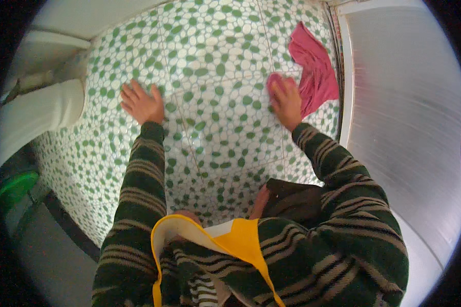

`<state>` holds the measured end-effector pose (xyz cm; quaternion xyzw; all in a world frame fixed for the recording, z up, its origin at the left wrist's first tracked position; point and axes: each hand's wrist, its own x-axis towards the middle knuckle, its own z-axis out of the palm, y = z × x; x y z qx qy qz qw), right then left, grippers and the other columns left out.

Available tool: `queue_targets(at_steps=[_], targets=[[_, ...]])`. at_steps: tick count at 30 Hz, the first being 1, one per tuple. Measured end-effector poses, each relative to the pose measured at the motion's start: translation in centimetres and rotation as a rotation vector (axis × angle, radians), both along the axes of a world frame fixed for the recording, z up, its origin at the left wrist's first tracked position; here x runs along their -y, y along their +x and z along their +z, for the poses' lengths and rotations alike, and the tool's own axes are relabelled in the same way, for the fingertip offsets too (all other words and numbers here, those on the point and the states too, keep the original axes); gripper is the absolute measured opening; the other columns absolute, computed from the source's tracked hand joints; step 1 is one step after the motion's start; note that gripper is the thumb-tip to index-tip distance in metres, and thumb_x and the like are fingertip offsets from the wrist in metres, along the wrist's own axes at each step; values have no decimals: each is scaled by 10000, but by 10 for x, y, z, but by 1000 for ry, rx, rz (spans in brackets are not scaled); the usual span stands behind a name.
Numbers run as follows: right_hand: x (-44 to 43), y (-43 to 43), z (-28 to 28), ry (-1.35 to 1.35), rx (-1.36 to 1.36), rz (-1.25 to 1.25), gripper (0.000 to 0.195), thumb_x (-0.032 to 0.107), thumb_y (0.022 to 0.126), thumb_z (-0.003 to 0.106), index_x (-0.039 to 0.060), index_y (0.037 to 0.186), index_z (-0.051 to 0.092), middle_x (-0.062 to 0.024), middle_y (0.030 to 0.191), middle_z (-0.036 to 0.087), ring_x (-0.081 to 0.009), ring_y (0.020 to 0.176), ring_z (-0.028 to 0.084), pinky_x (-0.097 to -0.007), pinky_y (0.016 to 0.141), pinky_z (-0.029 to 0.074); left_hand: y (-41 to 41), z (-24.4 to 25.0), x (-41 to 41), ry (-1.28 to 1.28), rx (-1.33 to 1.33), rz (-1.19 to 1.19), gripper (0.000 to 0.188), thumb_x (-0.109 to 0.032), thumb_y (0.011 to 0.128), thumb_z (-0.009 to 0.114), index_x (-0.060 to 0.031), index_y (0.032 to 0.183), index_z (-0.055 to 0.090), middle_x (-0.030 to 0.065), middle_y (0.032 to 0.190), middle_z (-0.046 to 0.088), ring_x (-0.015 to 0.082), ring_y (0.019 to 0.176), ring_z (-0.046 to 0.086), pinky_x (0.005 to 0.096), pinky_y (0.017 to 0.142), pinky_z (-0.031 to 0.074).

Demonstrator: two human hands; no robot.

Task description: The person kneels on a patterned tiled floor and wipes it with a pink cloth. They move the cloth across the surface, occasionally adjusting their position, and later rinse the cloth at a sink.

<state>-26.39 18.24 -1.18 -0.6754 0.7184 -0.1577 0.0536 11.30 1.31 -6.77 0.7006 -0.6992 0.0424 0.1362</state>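
Observation:
My left hand point(144, 105) lies palm down on the green and white pebble-patterned tile floor point(219, 115), its fingers spread and holding nothing. Farther right, my right hand point(287, 100) presses on a bunched part of a pink cloth point(318, 73), with some of it under and around the fingers. The rest of the cloth trails over the floor beyond and to the right of that hand, close to the door frame. My right hand looks slightly blurred.
A frosted, metal-looking panel point(403, 84) in a white frame point(345, 84) borders the floor on the right. At the left is a white ceramic fixture point(57, 103), with a green object point(19, 184) below it. A white wall point(96, 15) bounds the upper left.

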Motion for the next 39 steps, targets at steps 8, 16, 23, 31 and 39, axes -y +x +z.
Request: queue_targets(at_steps=[8,16,23,31,39], targets=[[-56,118,26,340,246,808,527,155,785,646,90,1286,497,-145,1408,409,-349,1278,396,-473,1037,362,45,2,15,315,-153,-247,804,-556,903,490,7,1442,293,264,1504,226,435,1395,189,540,1126,151],[-72,15,30,131,149,114,467,57,811,615,42,1268,525,-191,1359,458,-374,1243,433,-431,1054,349,16,50,-96,140,-156,-572,420,-246,859,567,42,1165,562,235,1253,519,400,1204,443,508,1011,326],[-63,1,34,85,139,102,421,85,796,637,23,1207,572,-214,1357,460,-397,1227,442,-446,1051,363,-116,54,-211,376,-148,-1125,512,-402,939,469,-227,1417,410,128,1506,308,318,1379,301,563,1089,221],[-70,-21,1,173,142,96,412,94,757,660,38,1162,606,-231,1335,470,-398,1234,434,-450,1051,358,31,40,-139,335,-13,-579,526,-407,947,445,-218,1434,379,139,1519,268,326,1387,268,560,1099,194],[-42,15,0,141,306,217,372,88,774,649,47,1142,608,-203,1358,453,-387,1235,421,-438,1040,365,146,-4,-169,267,101,-197,644,-465,913,476,-148,1454,327,284,1445,316,442,1314,339,537,1008,358]])
